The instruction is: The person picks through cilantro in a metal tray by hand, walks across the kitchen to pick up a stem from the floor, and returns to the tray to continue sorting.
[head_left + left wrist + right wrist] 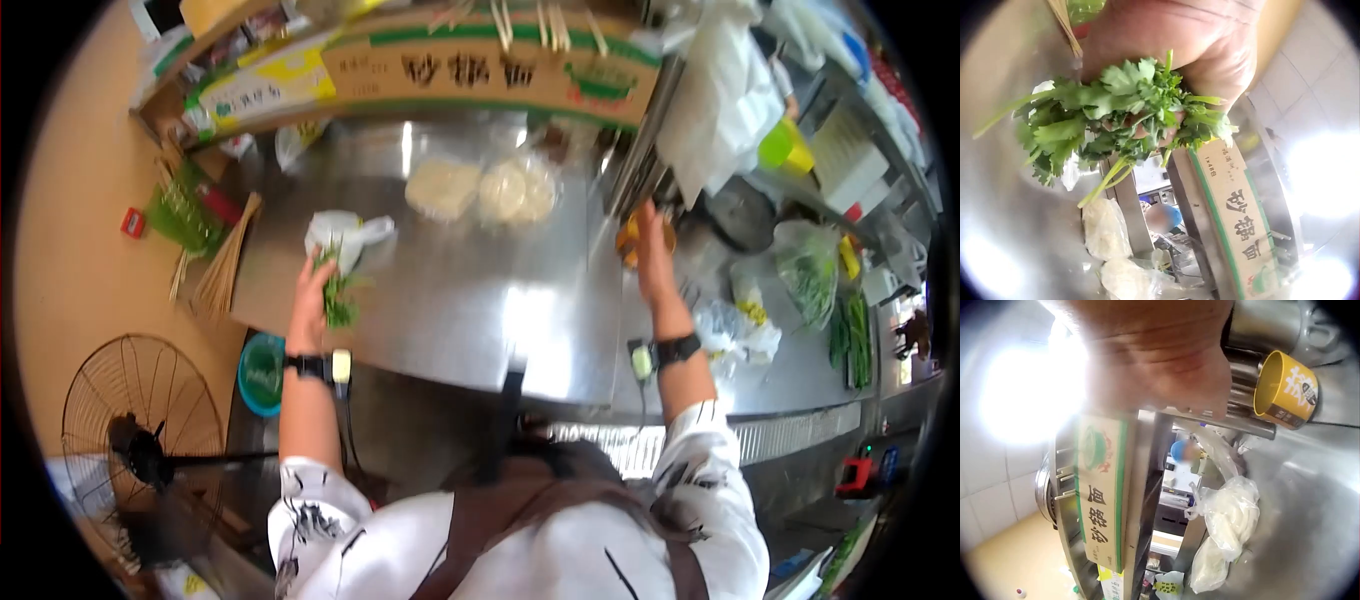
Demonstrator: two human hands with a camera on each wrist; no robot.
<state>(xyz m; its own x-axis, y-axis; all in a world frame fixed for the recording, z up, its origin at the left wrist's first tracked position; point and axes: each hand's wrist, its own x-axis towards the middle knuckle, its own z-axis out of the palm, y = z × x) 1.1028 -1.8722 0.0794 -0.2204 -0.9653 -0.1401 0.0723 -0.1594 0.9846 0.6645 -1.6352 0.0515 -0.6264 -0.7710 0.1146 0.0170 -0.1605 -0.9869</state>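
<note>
My left hand [308, 305] grips a loose bunch of coriander [1116, 115], its leaves and stems sticking out past the fingers. In the head view the bunch is over the left part of the steel counter [440, 300], beside a white plastic bag [333, 228]. On the other side, my right hand [654, 260] is stretched forward with straight fingers and nothing in them. Close by that hand stands a yellow paper cup [1291, 390] with an open top, partly hidden behind the hand in the head view. The right fingertips are mostly out of sight in the right wrist view.
Two clear bags of pale dough-like food [518, 190] lie at the counter's back, below a long printed cardboard box [480, 70]. A pan [740, 215], bagged greens [808, 270] and green stalks [850, 340] are at right. A fan [140, 430] stands at left.
</note>
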